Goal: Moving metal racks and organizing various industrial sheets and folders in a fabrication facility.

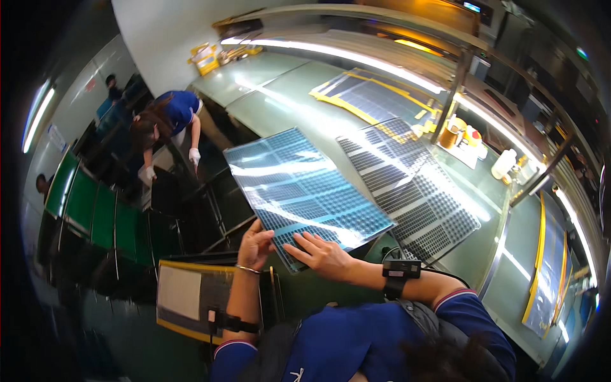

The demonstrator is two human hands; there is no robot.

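A large glossy blue sheet [305,184], patterned with rows of small dark cells, is tilted in front of me over the near edge of the bench. My left hand [256,245] pinches its near-left edge, thumb on top. Near the same lower corner, my right hand [321,258] lies on the sheet's face with fingers stretched and spread. To the right, a dark patterned film sheet [407,184] rests on the bench, its near-left part close to the blue sheet's right corner.
The pale green bench [280,108] carries yellow-edged films [375,95] farther back. Bottles [504,164] and a brown roll [450,132] stand at the right, below a lit shelf. A yellow-framed panel [191,290] is low left. Beyond it, a gloved co-worker [168,118] bends beside green racks [95,210].
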